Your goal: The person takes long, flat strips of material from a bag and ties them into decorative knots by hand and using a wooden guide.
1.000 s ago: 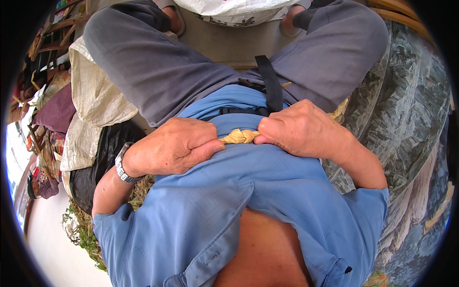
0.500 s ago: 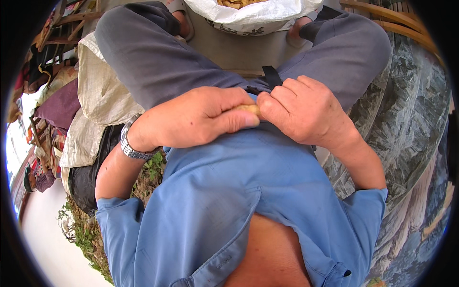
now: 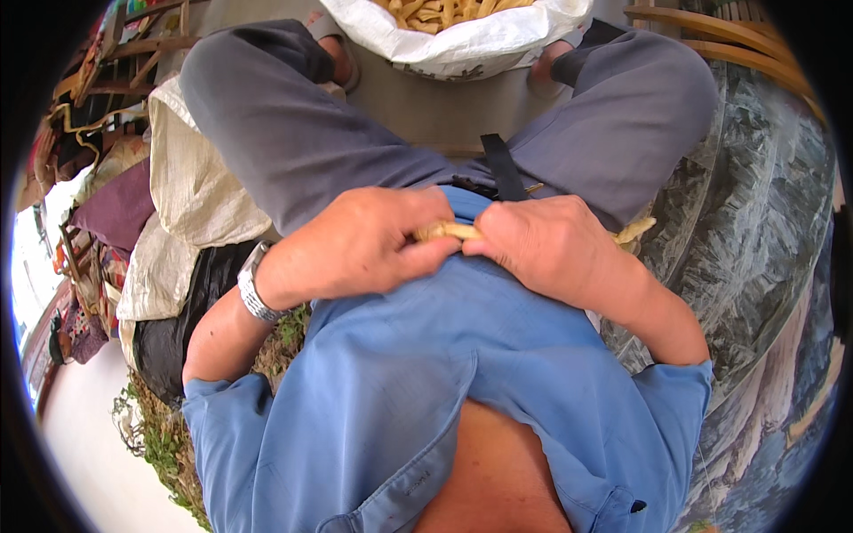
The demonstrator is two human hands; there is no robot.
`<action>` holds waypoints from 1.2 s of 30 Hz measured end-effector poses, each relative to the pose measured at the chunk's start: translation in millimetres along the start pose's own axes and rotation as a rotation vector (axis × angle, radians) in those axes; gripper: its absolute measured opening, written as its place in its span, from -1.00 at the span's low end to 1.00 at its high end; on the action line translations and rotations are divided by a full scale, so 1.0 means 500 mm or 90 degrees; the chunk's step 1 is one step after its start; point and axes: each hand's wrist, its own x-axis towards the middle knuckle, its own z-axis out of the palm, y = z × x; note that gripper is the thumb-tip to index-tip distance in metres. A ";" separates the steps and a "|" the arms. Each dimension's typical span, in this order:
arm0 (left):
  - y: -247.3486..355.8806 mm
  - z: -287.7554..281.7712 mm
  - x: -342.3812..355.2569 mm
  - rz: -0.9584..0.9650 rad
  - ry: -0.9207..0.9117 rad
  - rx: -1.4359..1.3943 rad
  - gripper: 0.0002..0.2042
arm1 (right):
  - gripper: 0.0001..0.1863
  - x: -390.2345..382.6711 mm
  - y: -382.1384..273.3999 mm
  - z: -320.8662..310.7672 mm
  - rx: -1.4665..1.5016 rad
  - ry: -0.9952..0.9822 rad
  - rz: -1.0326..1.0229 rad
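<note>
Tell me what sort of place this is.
Perhaps a home or small workshop: an open white sack of yellowish pieces, a yellowish strip between left hand and right hand, and a leafy heap at the left.

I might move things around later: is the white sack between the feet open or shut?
Open: the white sack has its mouth spread, with yellowish strips showing inside.

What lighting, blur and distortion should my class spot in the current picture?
Head view: fisheye, black corners around a rounded picture; head view: washed-out brightness at the left edge; head view: soft light on the blue shirt, without hard shadows; head view: left hand looks slightly blurred, and the yellowish strip lacks fine detail.
</note>
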 end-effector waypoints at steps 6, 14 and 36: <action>0.000 -0.024 0.039 -0.040 0.101 -0.584 -0.27 | -0.68 0.081 -0.001 -0.116 0.594 0.059 0.346; 0.067 -0.001 0.153 0.051 0.053 -0.504 -0.73 | -0.65 0.246 0.135 -0.206 0.775 0.291 0.119; 0.019 -0.125 0.074 0.047 -0.099 -0.029 -0.70 | -0.16 0.156 0.015 -0.065 0.250 0.018 -0.009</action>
